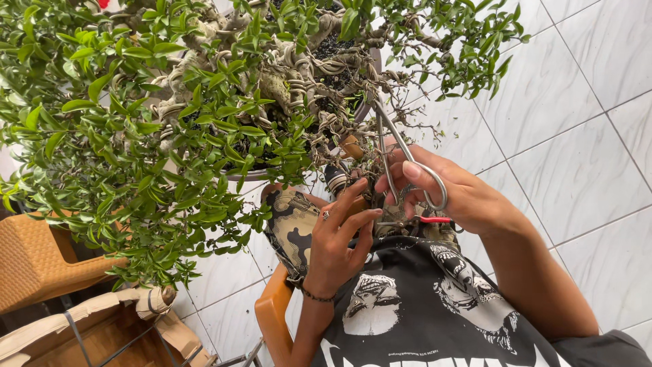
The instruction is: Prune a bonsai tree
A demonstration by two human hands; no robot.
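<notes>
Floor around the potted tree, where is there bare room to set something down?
The white tiled floor lies bare right of the potted tree, beyond the right hand holding the shears. Left is crowded: leafy branches over a wicker stool and a cardboard box. The left hand fills the gap below the pot.

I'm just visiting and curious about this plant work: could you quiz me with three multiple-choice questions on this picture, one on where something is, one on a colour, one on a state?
1. Where is the right hand?
A. on the floor
B. beside the potted tree's lower branches
C. in the cardboard box

2. What colour is the tiled floor?
A. white
B. red
C. black

3. What does the right hand hold?
A. nothing
B. a cup
C. metal shears

Answers:
1 B: it is raised beside the wired potted tree.
2 A: the tiles are white with faint grey veins.
3 C: its fingers pass through the loop handles of the metal shears.
</notes>
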